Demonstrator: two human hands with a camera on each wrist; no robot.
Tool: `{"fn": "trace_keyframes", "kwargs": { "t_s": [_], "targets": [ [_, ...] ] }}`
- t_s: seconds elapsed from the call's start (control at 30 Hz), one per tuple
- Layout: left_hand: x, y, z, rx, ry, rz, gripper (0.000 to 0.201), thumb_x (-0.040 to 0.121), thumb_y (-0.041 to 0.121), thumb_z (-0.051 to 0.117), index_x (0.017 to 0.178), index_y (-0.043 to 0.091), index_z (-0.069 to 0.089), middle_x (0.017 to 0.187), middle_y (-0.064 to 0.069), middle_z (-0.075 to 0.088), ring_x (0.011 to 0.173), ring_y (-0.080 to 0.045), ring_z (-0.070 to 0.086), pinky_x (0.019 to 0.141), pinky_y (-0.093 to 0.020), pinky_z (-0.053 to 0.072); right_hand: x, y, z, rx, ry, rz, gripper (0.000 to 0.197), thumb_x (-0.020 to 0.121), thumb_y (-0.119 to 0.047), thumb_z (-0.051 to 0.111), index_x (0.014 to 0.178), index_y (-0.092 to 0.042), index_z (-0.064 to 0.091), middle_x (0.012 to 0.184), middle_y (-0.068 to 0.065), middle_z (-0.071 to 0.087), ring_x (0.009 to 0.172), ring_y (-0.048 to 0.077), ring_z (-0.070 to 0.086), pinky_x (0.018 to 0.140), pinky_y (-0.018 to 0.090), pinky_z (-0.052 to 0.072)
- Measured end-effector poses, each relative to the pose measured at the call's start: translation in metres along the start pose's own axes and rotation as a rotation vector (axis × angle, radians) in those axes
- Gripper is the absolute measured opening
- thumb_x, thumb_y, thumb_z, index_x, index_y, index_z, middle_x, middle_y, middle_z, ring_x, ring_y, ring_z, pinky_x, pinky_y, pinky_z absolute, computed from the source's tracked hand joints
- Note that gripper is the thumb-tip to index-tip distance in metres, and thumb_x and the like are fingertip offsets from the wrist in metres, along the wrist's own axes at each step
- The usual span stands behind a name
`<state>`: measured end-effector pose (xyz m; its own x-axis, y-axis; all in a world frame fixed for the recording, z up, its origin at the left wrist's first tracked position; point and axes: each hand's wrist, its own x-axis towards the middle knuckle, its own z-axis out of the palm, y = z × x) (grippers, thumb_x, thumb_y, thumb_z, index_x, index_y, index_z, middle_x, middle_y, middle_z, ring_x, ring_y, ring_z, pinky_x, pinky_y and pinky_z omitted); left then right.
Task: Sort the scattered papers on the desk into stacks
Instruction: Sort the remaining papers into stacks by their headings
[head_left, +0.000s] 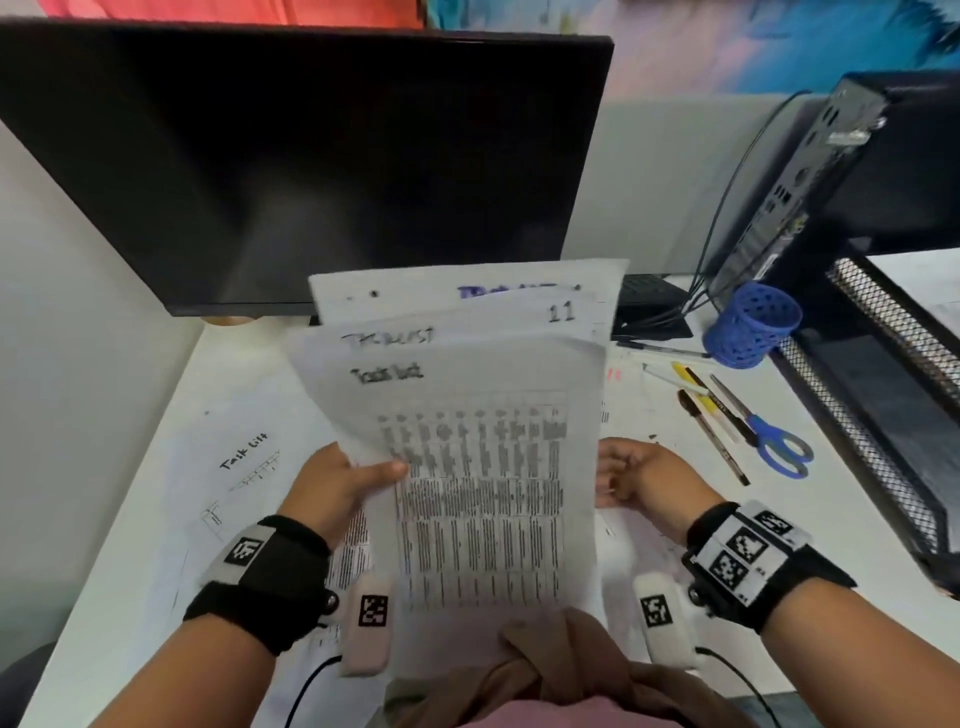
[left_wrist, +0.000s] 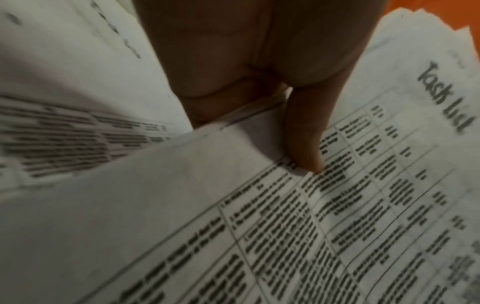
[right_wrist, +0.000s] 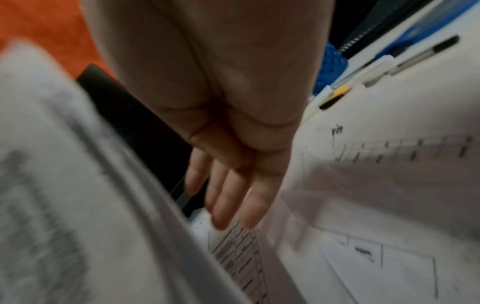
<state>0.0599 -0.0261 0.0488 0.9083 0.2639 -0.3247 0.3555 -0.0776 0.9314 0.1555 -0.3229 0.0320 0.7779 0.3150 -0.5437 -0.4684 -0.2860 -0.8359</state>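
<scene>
I hold a bundle of printed sheets (head_left: 467, 415) upright over the desk; the front sheet is headed "Task list" above a table. My left hand (head_left: 384, 473) grips its left edge, thumb (left_wrist: 303, 142) on the front sheet (left_wrist: 337, 226) and fingers hidden behind. My right hand (head_left: 615, 480) is at the bundle's right edge. In the right wrist view its fingers (right_wrist: 233, 195) reach out straight between the blurred bundle (right_wrist: 64, 185) and the loose sheets on the desk (right_wrist: 389, 205). More loose sheets lie flat at the left (head_left: 244, 467) and right (head_left: 639, 395).
A dark monitor (head_left: 311, 156) stands close behind the bundle. At the right are a blue mesh pen cup (head_left: 753, 325), several pens (head_left: 711, 421), blue-handled scissors (head_left: 779, 441), a black mesh tray (head_left: 883, 389) and a computer case (head_left: 831, 171) with cables.
</scene>
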Motion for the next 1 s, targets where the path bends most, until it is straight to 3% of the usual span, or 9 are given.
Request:
{"fn": "trace_keyframes", "kwargs": {
  "t_s": [0.07,0.1,0.17,0.2,0.33,0.5,0.67,0.83,1.0],
  "targets": [
    [-0.006,-0.004,-0.008,0.014,0.139,-0.039,0.045,0.074,0.018,0.075,0.055,0.008,0.035,0.041,0.002,0.037,0.036,-0.014,0.034,0.05,-0.018,0.033,0.008,0.003,0.003,0.052,0.052,0.062,0.039,0.084,0.02,0.034,0.1,0.0,0.063,0.087,0.015,0.068,0.075,0.024,0.066,0.071,0.035,0.054],
    [-0.007,-0.008,-0.014,0.027,0.22,-0.063,0.045,0.075,0.011,0.072,0.052,0.001,0.035,0.039,-0.002,0.043,0.036,-0.015,0.041,0.05,-0.021,0.038,0.011,0.006,0.007,0.056,0.071,0.087,0.031,0.087,0.014,0.041,0.104,0.0,0.062,0.094,0.019,0.069,0.08,0.028,0.067,0.074,0.038,0.055],
    [-0.004,-0.021,-0.03,0.017,0.328,-0.1,0.031,0.078,0.006,0.073,0.077,-0.019,0.054,0.067,-0.026,0.064,0.069,-0.038,0.063,0.075,-0.039,0.052,0.017,0.01,0.017,0.058,0.104,0.133,0.023,0.089,0.006,0.05,0.106,-0.002,0.062,0.096,0.02,0.068,0.078,0.028,0.067,0.075,0.038,0.055],
    [-0.001,-0.027,-0.038,0.013,0.37,-0.121,0.028,0.079,0.007,0.074,0.094,-0.014,0.062,0.085,-0.024,0.069,0.083,-0.038,0.065,0.086,-0.042,0.051,0.02,0.011,0.023,0.051,0.134,0.138,0.021,0.088,0.005,0.053,0.106,-0.003,0.061,0.093,0.019,0.067,0.073,0.026,0.065,0.071,0.036,0.056],
    [0.001,-0.045,-0.058,0.058,0.505,-0.22,0.026,0.086,0.013,0.068,0.11,0.002,0.065,0.1,-0.014,0.065,0.088,-0.024,0.058,0.081,-0.031,0.041,0.03,0.01,0.048,0.017,0.135,0.139,0.012,0.086,0.002,0.059,0.096,-0.005,0.06,0.083,0.015,0.066,0.06,0.02,0.06,0.056,0.029,0.054],
    [-0.003,-0.062,-0.054,0.021,0.49,-0.264,0.022,0.089,0.014,0.065,0.106,0.002,0.062,0.095,-0.011,0.066,0.095,-0.029,0.062,0.079,-0.03,0.041,0.034,0.014,0.076,-0.055,-0.002,0.175,0.005,0.09,-0.002,0.056,0.09,-0.006,0.058,0.077,0.014,0.064,0.055,0.019,0.061,0.051,0.027,0.052],
    [-0.001,-0.061,-0.053,-0.013,0.462,-0.296,0.017,0.084,0.014,0.069,0.097,0.004,0.063,0.096,-0.016,0.068,0.101,-0.034,0.063,0.091,-0.039,0.046,0.035,0.017,0.098,-0.11,-0.05,0.165,0.013,0.089,-0.003,0.059,0.087,-0.016,0.056,0.069,0.008,0.059,0.056,0.018,0.056,0.062,0.034,0.057],
    [-0.004,-0.049,-0.051,-0.026,0.475,-0.284,0.02,0.087,0.013,0.067,0.098,-0.001,0.059,0.102,-0.02,0.064,0.106,-0.037,0.059,0.091,-0.038,0.042,0.047,0.017,0.086,-0.475,0.092,0.055,0.016,0.086,0.0,0.055,0.072,-0.008,0.053,0.07,0.011,0.06,0.063,0.025,0.062,0.068,0.036,0.055],
    [-0.003,-0.048,-0.053,-0.022,0.504,-0.245,0.053,0.089,0.023,0.065,0.121,-0.015,0.047,0.122,-0.031,0.056,0.114,-0.043,0.054,0.098,-0.047,0.04,0.058,0.008,0.033,-0.667,0.272,-0.063,0.028,0.088,0.001,0.046,0.062,-0.01,0.049,0.063,0.002,0.049,0.075,0.021,0.05,0.066,0.025,0.035]
  ]
}}
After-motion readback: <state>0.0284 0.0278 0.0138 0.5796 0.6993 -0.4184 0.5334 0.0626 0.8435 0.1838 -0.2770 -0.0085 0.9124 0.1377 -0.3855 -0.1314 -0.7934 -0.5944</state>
